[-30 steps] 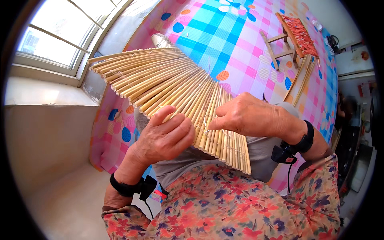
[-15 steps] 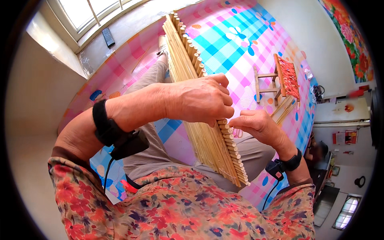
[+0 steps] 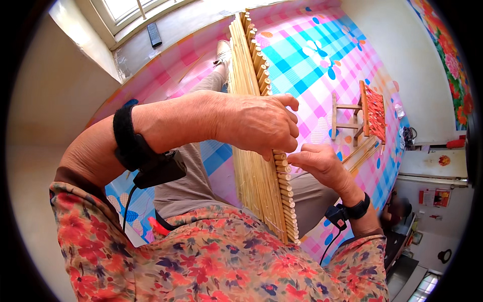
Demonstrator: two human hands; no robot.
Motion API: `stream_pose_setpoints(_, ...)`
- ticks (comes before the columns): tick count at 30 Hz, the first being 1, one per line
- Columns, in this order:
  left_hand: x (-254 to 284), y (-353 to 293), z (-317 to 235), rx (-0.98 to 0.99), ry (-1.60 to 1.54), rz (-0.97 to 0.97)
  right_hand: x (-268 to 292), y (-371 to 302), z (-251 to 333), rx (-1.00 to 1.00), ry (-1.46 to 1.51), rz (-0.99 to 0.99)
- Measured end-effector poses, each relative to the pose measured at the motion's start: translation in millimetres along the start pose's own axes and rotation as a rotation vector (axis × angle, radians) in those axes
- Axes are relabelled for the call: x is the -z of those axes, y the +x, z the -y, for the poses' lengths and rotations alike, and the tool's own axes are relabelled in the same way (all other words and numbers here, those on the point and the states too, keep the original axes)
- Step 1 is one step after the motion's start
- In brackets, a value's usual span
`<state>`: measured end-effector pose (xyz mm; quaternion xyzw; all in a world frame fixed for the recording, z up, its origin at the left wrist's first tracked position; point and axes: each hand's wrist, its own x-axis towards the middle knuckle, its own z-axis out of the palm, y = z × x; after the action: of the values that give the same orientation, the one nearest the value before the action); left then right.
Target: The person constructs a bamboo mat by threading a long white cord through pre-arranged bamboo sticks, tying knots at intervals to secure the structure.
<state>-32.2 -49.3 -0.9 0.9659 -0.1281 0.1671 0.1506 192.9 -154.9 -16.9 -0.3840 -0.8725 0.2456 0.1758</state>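
A long mat of straw-coloured plant stalks (image 3: 254, 186) lies across my lap and outstretched leg, with a row of thicker cut stalk ends (image 3: 285, 189) lined up along its right edge. My left hand (image 3: 264, 121) reaches over the mat from the left, fingers curled closed by that edge. Just to its right is my right hand (image 3: 320, 163), thumb and finger pinched together at the stalk ends. Whatever either hand grips is hidden or too fine to make out. Both wrists wear black straps with small devices.
A small wooden stool (image 3: 365, 110) with a red woven seat lies on its side on the checked pink and blue sheet (image 3: 297, 55). Loose stalks (image 3: 361, 153) lie beside it. A black remote control (image 3: 154, 34) rests on the window ledge. Another person (image 3: 397, 209) is at the far right.
The view has shifted, so the mat's far end appears further right and more upright. Both hands stay closed at the same edge, a little further apart.
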Motion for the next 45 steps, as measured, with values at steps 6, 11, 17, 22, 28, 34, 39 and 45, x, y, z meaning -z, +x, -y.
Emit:
stream_pose_setpoints(6,1,-3,2,0.005,-0.023,0.000,0,8,2,0.079,0.028,-0.015)
stream_pose_setpoints(11,7,-4,6,-0.014,-0.004,0.016,-4,15,4,0.069,0.091,-0.051)
stream_pose_setpoints(17,5,-2,9,-0.053,0.017,-0.011,2,16,9,0.021,0.064,0.010)
stream_pose_setpoints(22,10,7,10,-0.022,0.105,0.019,14,15,12,-0.056,-0.001,0.075)
stream_pose_setpoints(28,10,-4,8,-0.023,0.085,0.000,11,17,15,-0.104,0.079,0.027)
stream_pose_setpoints(34,9,-22,5,-0.002,0.042,-0.048,0,30,9,-0.082,0.257,0.101)
stream_pose_setpoints(39,12,-23,-8,0.025,0.062,-0.045,-3,27,10,-0.066,0.311,0.121)
stream_pose_setpoints(45,5,-20,-21,0.090,-0.018,0.082,-5,26,0,-0.071,0.394,0.118)
